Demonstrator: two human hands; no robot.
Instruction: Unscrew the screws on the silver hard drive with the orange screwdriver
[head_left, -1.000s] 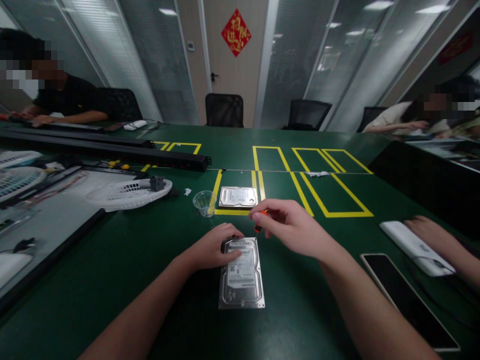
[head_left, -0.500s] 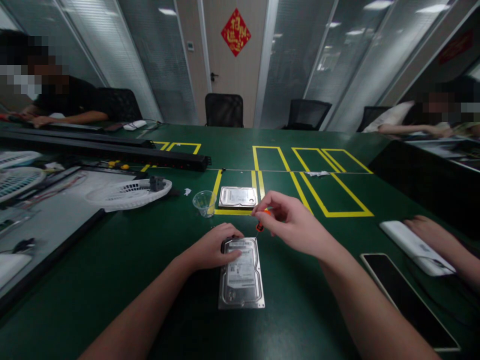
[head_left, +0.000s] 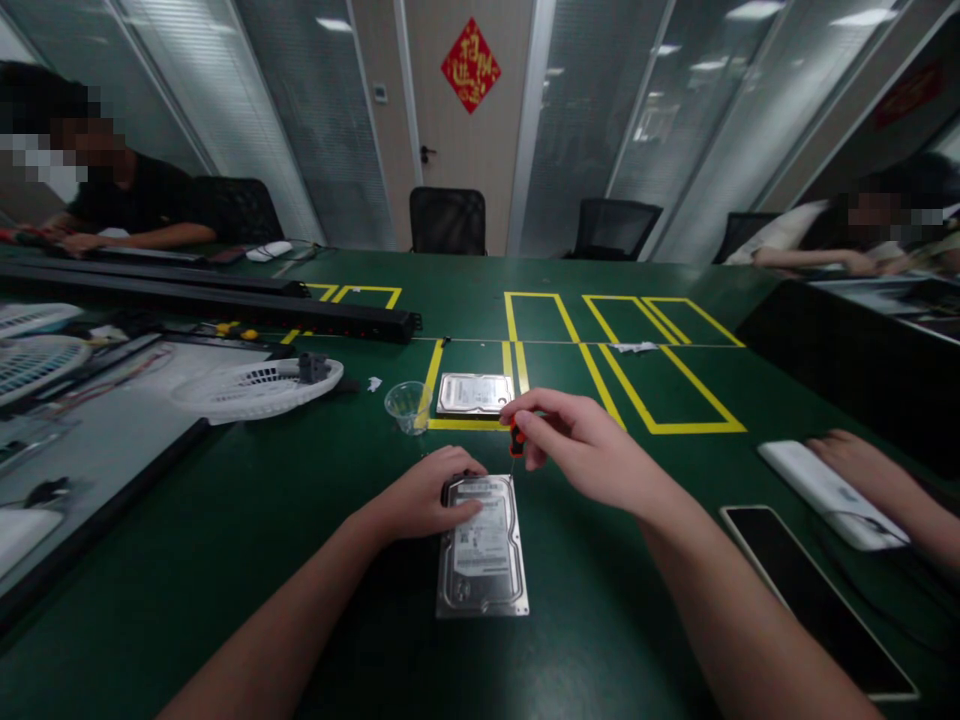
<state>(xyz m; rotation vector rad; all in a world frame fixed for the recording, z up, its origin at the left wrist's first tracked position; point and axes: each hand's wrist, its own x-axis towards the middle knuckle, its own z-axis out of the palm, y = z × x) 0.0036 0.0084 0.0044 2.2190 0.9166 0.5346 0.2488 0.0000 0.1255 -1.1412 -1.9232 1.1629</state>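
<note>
A silver hard drive with a white label lies flat on the green table in front of me. My left hand grips its far left corner, thumb on the label and fingers over the far edge. In my right hand is a small red-and-black screwdriver, pinched by its handle. The thin shaft points down at the drive's far right corner; whether the tip sits in a screw is too small to tell. Just beyond, a second hard drive lies inside a yellow taped outline.
A clear plastic cup stands left of the second drive. White racket-shaped frames and long black bars lie left. At right are a phone, a white device and another person's hand. Two people sit across the table.
My right fingers have shifted on the screwdriver, whose handle now looks turned and more upright. My left hand and the hard drive have stayed in place.
</note>
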